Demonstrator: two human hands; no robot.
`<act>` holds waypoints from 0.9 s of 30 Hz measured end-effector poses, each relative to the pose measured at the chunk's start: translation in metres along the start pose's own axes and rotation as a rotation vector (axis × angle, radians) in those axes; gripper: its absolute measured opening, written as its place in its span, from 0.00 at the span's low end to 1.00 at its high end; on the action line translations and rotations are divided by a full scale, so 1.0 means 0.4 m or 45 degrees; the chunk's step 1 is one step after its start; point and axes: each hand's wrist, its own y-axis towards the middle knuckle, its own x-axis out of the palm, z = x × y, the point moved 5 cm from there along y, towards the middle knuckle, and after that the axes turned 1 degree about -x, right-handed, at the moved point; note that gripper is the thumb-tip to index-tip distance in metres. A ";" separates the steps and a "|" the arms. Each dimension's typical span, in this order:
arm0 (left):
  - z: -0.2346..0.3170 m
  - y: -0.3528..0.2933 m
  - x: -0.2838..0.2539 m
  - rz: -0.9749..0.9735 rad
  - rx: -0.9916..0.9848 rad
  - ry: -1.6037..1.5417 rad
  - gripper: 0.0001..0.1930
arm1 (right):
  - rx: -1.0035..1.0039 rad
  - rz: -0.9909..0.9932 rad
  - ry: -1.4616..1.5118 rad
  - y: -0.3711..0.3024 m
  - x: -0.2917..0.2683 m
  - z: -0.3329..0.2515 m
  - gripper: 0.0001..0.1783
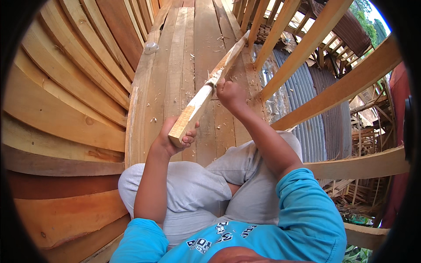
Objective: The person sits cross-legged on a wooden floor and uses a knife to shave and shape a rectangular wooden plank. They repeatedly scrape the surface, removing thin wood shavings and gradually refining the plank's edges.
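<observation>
A long squared piece of wood (pixel 202 97) slants away from me toward the far right, its near end raised above my lap. Its upper face is pale and freshly shaved along much of its length. My left hand (pixel 164 136) is wrapped round the near end from below, with the fingers curling up on the right side. My right hand (pixel 231 94) is closed in a fist against the wood's right side, near its middle. A small dark blade (pixel 213 85) shows at that fist and lies against the wood; its handle is hidden in the fingers.
I sit cross-legged on a plank floor (pixel 174 70) scattered with wood shavings. A small clear plastic container (pixel 151 47) lies farther off on the left. Upright boards (pixel 66 98) form a wall on the left. Wooden railing slats (pixel 307 55) run along the right, with corrugated metal sheets (pixel 310 125) beyond.
</observation>
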 end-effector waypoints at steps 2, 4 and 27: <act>-0.009 -0.008 0.008 0.040 0.008 0.127 0.23 | 0.026 -0.002 -0.021 -0.013 -0.014 0.000 0.31; -0.004 -0.007 -0.028 0.030 0.036 0.235 0.23 | -0.053 -0.100 -0.026 -0.054 -0.028 -0.052 0.31; -0.106 0.050 0.022 -0.071 -0.070 0.128 0.24 | -0.403 0.150 -0.147 -0.048 -0.063 0.134 0.29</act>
